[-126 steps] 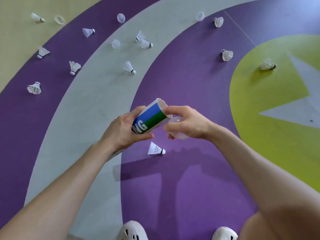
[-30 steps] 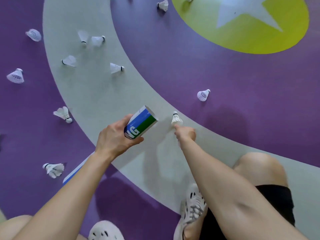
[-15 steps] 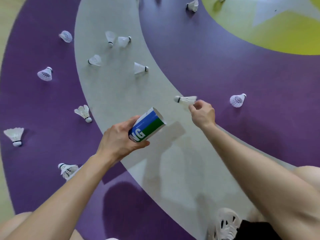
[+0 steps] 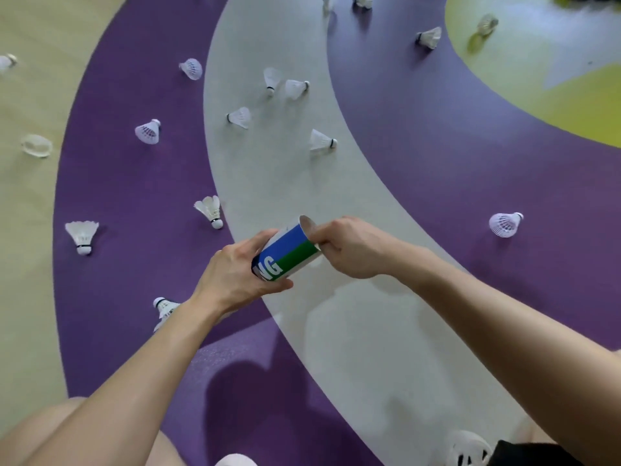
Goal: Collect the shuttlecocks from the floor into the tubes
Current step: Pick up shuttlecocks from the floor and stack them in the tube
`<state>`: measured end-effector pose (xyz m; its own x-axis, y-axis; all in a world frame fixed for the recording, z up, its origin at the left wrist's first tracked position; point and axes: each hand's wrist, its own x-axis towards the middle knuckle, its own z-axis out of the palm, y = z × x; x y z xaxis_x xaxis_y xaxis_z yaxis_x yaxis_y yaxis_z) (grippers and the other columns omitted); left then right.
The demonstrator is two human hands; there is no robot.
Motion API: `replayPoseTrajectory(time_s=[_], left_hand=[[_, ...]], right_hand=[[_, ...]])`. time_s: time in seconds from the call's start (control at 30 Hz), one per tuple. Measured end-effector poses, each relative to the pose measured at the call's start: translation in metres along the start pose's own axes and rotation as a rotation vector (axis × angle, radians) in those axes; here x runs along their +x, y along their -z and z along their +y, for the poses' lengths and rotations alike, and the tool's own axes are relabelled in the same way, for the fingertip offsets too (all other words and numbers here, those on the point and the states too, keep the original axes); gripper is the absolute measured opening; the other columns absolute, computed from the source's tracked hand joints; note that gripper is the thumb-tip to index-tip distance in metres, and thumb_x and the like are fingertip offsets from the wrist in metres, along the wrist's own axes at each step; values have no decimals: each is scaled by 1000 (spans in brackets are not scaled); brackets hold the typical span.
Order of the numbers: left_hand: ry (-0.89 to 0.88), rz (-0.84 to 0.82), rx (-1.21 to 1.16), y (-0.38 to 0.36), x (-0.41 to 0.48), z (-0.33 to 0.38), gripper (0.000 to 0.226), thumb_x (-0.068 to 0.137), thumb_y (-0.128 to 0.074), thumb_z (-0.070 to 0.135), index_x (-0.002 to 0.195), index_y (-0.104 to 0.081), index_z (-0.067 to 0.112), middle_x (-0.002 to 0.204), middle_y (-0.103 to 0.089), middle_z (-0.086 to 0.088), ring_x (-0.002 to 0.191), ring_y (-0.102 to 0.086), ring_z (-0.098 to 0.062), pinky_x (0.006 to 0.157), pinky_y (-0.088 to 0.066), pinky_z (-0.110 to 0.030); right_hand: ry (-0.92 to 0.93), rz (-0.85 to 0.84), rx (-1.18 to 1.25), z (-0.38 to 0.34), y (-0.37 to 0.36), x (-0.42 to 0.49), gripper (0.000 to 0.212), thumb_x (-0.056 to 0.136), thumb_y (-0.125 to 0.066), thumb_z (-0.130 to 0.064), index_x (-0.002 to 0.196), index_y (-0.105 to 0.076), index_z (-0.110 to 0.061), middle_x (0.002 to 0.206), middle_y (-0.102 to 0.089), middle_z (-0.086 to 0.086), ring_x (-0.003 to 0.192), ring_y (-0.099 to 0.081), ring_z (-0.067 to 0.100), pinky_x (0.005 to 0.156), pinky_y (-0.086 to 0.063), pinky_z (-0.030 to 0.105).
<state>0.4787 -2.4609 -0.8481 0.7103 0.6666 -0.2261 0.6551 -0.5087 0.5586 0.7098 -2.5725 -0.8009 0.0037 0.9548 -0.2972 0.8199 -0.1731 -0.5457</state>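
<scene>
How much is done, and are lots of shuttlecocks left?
Done: hidden inside the tube. In hand: the left hand grips the tube, the right hand is at its open mouth. Left: over a dozen shuttlecocks lie on the floor.

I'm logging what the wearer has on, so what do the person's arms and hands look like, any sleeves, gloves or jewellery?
No sleeves: the left arm and right arm are bare as far as the frame shows. The left hand and right hand wear no gloves; no watch, bracelet or ring shows.
</scene>
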Motion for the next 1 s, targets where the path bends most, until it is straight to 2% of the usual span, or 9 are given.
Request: replayPoseTrajectory(time_s=[0.1,0.2,0.33,0.5,0.6,0.67,0.77,0.87,1.0], left_hand=[[-48,-78,66,16,-14,-18,87,67,-92,64,143,-50,63,104,-74,24,92,-69,-6,86,-59,-37],[-37,-108,116,36,-32,-41,86,67,-86,68,145,-48,63,106,-74,25,93,-70,-7,85,-59,-37],[73,22,221,72,-52,-82,79,68,-80,78,138,-48,62,94,-72,20,88,-69,-17,80,-57,-38],[285,167,308,106,-61,-134,74,69,-80,79,132,-49,54,86,-70,15,83,-66,-25,75,-52,-38],[362,171,290,116,-54,-154,72,70,-81,77,129,-49,50,87,-70,13,85,-64,-26,75,-50,-39],[385,167,264,120,-49,-161,69,70,-82,76,125,-51,48,86,-70,12,86,-65,-26,76,-51,-40],[427,148,236,125,-45,-176,65,71,-84,73,121,-52,46,86,-69,11,88,-65,-26,78,-54,-40],[441,128,219,127,-49,-189,63,70,-84,71,118,-54,45,84,-69,10,86,-66,-24,79,-58,-42],[436,115,235,122,-55,-198,67,68,-85,72,120,-53,45,88,-70,10,89,-67,-29,81,-58,-42]], right_hand=[[-64,-253,-27,-28,-4,10,34,100,-45,-13,123,-70,-13,103,-67,8,86,-60,25,67,-43,29],[-27,-330,58,-53,-17,26,33,95,-55,-14,123,-71,-21,88,-66,-1,75,-61,16,65,-43,26],[-49,-199,439,-70,-38,62,52,90,-52,-5,127,-73,-36,65,-63,1,48,-48,6,53,-41,18],[-168,122,702,-87,-76,119,32,86,-55,-11,102,-79,-25,92,-79,-5,64,-55,13,53,-42,15],[-253,145,542,-84,-101,164,19,85,-63,-26,96,-78,-30,84,-75,-15,69,-62,10,66,-48,23],[-268,162,388,-77,-116,197,19,89,-65,-27,104,-76,-29,92,-75,-14,84,-68,13,75,-52,26],[-281,166,208,-71,-135,250,42,91,-66,-30,132,-65,-24,112,-74,-1,106,-69,27,92,-54,33],[-257,177,57,-64,-147,299,61,88,-70,-21,147,-54,-25,135,-59,6,117,-64,37,98,-52,40],[-191,139,-16,-58,-155,347,75,91,-61,-13,161,-36,-20,162,-41,3,133,-57,36,108,-48,42]])
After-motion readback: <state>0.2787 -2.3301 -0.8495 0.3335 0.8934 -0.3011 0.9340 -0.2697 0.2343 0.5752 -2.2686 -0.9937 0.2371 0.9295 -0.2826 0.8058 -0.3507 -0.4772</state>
